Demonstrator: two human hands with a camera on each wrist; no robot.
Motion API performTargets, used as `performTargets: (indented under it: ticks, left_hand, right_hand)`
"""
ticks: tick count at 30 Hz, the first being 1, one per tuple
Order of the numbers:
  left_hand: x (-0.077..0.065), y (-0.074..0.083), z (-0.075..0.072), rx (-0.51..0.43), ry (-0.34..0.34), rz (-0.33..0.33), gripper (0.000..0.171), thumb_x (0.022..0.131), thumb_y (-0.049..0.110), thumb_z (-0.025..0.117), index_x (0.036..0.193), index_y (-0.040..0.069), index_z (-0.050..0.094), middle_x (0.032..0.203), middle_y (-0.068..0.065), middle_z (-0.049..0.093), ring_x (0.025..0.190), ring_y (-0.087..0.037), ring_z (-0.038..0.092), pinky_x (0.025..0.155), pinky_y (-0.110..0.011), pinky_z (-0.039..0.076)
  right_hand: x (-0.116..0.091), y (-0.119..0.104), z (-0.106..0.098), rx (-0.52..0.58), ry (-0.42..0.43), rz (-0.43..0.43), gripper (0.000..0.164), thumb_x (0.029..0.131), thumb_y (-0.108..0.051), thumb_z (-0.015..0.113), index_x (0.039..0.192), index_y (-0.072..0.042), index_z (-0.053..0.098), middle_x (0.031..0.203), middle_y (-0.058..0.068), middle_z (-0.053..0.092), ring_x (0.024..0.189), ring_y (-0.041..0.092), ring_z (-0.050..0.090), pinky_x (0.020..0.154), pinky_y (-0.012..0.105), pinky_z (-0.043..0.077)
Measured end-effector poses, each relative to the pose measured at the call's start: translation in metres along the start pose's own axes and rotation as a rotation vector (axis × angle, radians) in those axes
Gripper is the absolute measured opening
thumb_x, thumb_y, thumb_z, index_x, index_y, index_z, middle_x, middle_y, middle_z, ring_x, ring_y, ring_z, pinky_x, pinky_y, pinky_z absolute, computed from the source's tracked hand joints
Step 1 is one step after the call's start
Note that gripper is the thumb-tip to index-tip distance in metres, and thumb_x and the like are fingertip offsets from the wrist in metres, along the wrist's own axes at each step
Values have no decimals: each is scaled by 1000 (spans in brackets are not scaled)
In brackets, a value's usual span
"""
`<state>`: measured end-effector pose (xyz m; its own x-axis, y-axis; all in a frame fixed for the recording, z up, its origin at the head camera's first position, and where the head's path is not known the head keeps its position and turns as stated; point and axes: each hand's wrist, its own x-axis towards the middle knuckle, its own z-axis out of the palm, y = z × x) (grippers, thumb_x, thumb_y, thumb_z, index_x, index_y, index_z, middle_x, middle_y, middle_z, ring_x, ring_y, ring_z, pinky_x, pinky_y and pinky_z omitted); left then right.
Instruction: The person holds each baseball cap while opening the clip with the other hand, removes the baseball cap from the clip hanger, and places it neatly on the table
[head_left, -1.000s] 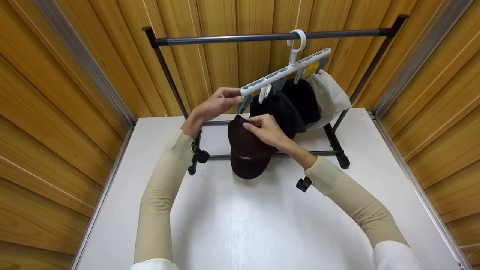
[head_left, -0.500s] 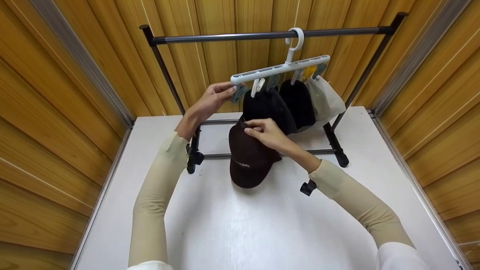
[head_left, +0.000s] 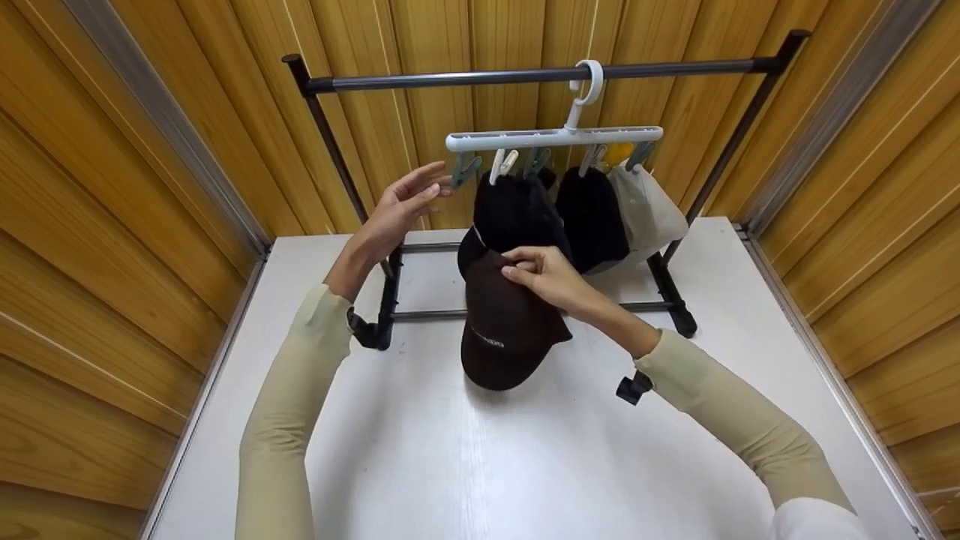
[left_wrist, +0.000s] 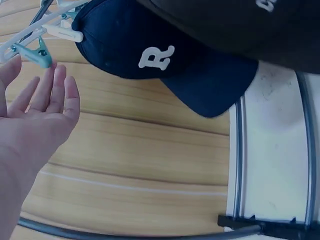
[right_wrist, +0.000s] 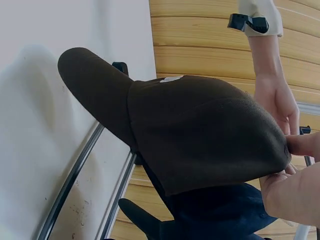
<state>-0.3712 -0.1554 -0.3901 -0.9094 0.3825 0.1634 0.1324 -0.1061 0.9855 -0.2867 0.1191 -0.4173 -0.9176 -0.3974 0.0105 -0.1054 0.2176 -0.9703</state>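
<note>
We look down at a dark brown cap (head_left: pixel 504 319) with white lettering, held brim-down above a white desk (head_left: pixel 480 457). A person's right hand (head_left: pixel 551 281) pinches the upper end of its crown between thumb and fingers. The left hand (head_left: pixel 397 206) has its fingers loosely extended beside a teal clip (head_left: pixel 465 171) at the left end of a white hanger (head_left: pixel 555 139); we cannot tell if they touch. The hanger hooks over 1 black rack (head_left: pixel 450 79). A navy cap (left_wrist: pixel 125 35) marked R hangs partly behind the brown cap; a black hat (head_left: pixel 592 217) and pale hat (head_left: pixel 649 210) hang farther right.
</note>
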Motion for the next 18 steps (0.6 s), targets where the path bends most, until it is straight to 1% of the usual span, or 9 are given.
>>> performTargets:
  ticks: [2, 3, 7, 9, 12, 14, 16, 18]
  left_hand:
    - [-8, -5, -7, 54, 19, 1, 51, 108, 16, 51, 157, 10, 39, 153, -12, 53, 141, -28, 49, 111, -38, 43]
    - [-12, -8, -11, 98, 36, 2, 53, 108, 17, 52, 158, 11, 38, 153, -13, 52, 143, -29, 48, 113, -39, 43]
    - [-32, -17, -27, 316, 107, 14, 58, 106, 20, 56, 159, 9, 35, 156, -14, 48, 145, -28, 44, 119, -46, 38]
    - [-41, -21, -32, 438, 126, 32, 61, 105, 21, 58, 160, 8, 32, 159, -14, 44, 147, -30, 40, 119, -49, 35]
    - [-53, -29, -39, 618, 136, 61, 68, 104, 21, 61, 162, 8, 28, 165, -16, 34, 153, -33, 30, 123, -54, 27]
    - [-61, -34, -43, 758, 150, 79, 73, 102, 23, 64, 162, 7, 25, 168, -18, 26, 156, -36, 23, 125, -59, 20]
    - [-67, -40, -48, 904, 172, 90, 79, 100, 26, 68, 163, 7, 24, 169, -19, 22, 158, -39, 18, 124, -65, 15]
    - [-74, -46, -52, 1028, 193, 88, 83, 98, 29, 70, 163, 8, 23, 170, -20, 18, 158, -41, 15, 123, -68, 11]
  right_hand:
    - [-3, 2, -1, 12, 3, 13, 29, 99, -6, 63, 125, 8, 66, 92, -3, 77, 75, 2, 69, 70, 18, 54]
    - [-4, 3, -1, 15, 0, 18, 30, 100, -6, 63, 126, 8, 65, 92, -4, 77, 76, 2, 69, 71, 18, 54]
    - [-6, 4, -3, 31, -16, 37, 32, 100, -8, 63, 128, 8, 64, 91, -5, 77, 76, 3, 69, 70, 19, 54]
    - [-8, 3, -5, 38, -21, 47, 32, 100, -8, 63, 128, 7, 64, 91, -6, 78, 76, 4, 70, 70, 19, 55]
    - [-12, 3, -11, 35, -22, 59, 32, 100, -9, 63, 128, 7, 63, 93, -5, 78, 77, 4, 70, 71, 20, 55]
    - [-16, 5, -16, 33, -24, 69, 32, 100, -8, 62, 129, 7, 63, 93, -6, 78, 78, 5, 70, 72, 20, 55]
    - [-19, 7, -22, 36, -26, 84, 33, 101, -8, 61, 130, 7, 62, 93, -7, 77, 79, 5, 69, 73, 20, 55]
    - [-23, 9, -27, 38, -27, 100, 33, 101, -8, 61, 130, 8, 61, 93, -9, 77, 80, 4, 69, 74, 20, 55]
